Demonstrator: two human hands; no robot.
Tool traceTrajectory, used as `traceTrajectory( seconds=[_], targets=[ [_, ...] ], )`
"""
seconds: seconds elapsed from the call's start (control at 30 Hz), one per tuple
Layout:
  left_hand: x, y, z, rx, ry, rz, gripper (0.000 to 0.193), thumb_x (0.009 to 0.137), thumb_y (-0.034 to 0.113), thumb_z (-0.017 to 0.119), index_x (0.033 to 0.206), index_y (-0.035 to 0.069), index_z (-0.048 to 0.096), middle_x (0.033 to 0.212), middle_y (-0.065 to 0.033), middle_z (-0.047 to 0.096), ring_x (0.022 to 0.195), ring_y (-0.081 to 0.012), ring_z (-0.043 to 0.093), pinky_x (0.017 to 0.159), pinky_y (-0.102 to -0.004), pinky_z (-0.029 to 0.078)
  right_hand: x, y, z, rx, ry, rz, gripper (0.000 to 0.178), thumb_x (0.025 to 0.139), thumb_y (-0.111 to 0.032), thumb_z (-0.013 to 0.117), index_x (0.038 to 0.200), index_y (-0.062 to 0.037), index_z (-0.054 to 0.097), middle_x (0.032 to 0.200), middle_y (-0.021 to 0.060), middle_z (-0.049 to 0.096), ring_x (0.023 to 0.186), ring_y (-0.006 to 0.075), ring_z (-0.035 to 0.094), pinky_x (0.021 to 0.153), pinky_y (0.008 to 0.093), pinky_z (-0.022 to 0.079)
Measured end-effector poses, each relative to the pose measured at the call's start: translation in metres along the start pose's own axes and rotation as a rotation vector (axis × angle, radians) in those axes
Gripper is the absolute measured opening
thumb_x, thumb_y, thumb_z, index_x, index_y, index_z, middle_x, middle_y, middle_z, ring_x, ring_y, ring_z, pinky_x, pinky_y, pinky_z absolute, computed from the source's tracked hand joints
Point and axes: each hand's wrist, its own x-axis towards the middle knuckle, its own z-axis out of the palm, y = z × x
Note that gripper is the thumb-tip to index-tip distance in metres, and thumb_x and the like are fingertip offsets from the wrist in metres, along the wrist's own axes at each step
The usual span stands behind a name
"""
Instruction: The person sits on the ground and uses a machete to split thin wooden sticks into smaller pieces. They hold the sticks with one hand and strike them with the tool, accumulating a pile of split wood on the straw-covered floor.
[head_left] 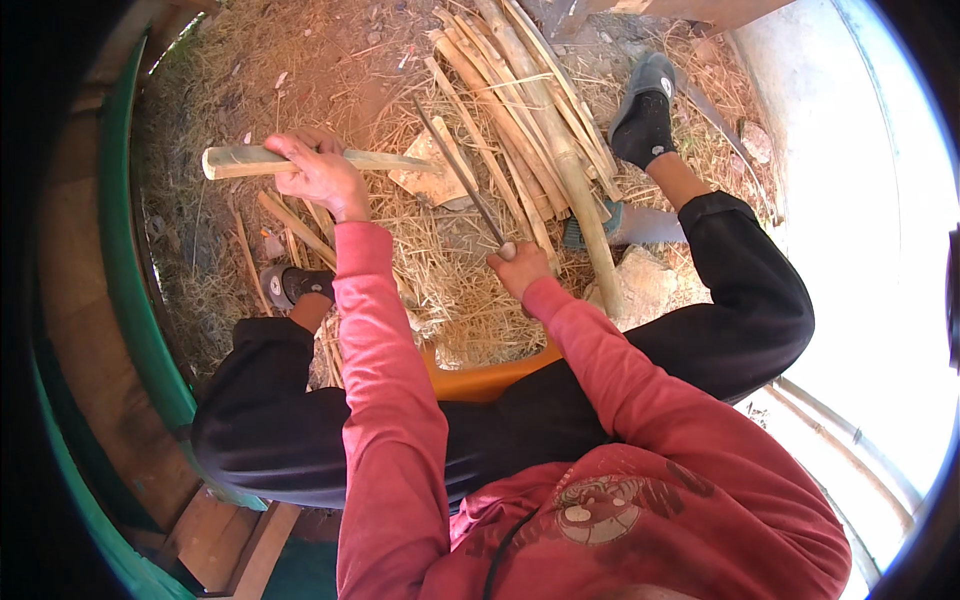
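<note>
My left hand is closed round a pale wooden stake, held sideways. Its thick end sticks out to the left, and its thin tapered end reaches right, over a flat pale slab on the ground. In my right hand is the handle of a long knife. The narrow dark blade points away and slightly left, passing over the slab's right side. Blade and stake tip look close, with a small gap between them.
A pile of split bamboo strips and poles lies beyond my right hand. Straw and shavings cover the dirt between my feet. Beside my right knee are a rock and a pale wall. An orange seat edge shows beneath me.
</note>
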Motion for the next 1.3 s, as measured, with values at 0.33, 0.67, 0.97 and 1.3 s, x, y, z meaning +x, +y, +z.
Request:
traceTrajectory(
  seconds=[0.33,0.67,0.97,1.3],
  targets=[
    [-0.010,-0.009,-0.001,-0.059,-0.023,0.053,0.048,0.102,0.038,0.045,0.065,0.009,0.036,0.055,-0.0015,0.039,0.043,-0.0072,0.031,0.039,-0.0248,0.021,-0.013,0.004,-0.012,0.052,0.094,0.012,0.040,0.076,-0.034,0.067,0.092,0.0024,0.067,0.093,0.0241,0.067,0.085,0.0397,0.065,0.082,0.0445,0.051],
    [-0.008,-0.005,0.018,0.013,0.108,0.017,0.046,0.101,0.034,0.049,0.064,0.008,0.038,0.055,0.0005,0.038,0.045,-0.0070,0.033,0.041,-0.0241,0.022,-0.014,0.034,0.004,-0.162,0.138,0.001,0.032,0.074,-0.029,0.069,0.082,0.0014,0.068,0.071,0.0203,0.065,0.075,0.0364,0.066,0.072,0.0427,0.052],
    [-0.001,-0.005,-0.004,-0.142,0.008,0.036,0.048,0.098,0.041,0.053,0.065,0.012,0.034,0.055,0.0010,0.033,0.042,-0.0083,0.031,0.040,-0.0252,0.024,-0.030,-0.003,0.000,0.223,0.150,-0.053,0.030,0.075,-0.028,0.068,0.081,0.0022,0.068,0.075,0.0230,0.067,0.073,0.0371,0.066,0.073,0.0422,0.053],
    [0.007,-0.005,-0.016,-0.135,0.018,0.008,0.052,0.096,0.050,0.053,0.067,0.013,0.030,0.054,-0.0011,0.033,0.043,-0.0113,0.034,0.040,-0.0272,0.023,-0.015,0.008,0.014,0.128,0.062,-0.001,0.037,0.077,-0.031,0.066,0.090,0.0039,0.067,0.086,0.0254,0.066,0.082,0.0387,0.065,0.079,0.0436,0.051]
  ],
)
